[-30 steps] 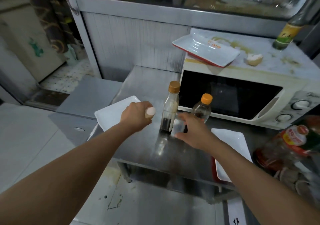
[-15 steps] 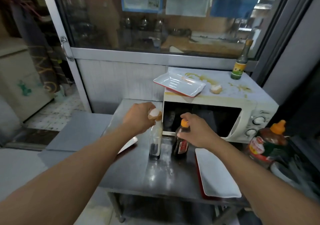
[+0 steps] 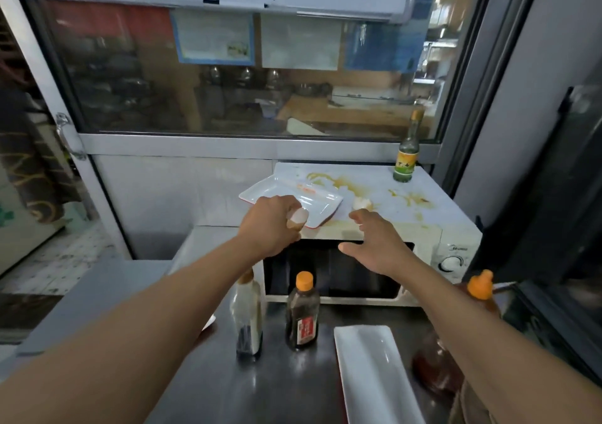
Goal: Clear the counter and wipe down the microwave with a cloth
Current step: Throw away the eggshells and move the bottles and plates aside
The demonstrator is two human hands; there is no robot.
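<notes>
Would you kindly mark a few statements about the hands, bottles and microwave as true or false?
1. The left hand grips a small white and brown object. True.
2. The right hand holds the orange-capped dark sauce bottle. False: it is open, holding nothing.
3. The green glass bottle stands on the white microwave. True.
4. The microwave top is clean. False: brownish stains mark it.
5. A white rectangular tray rests on the microwave. True.
</notes>
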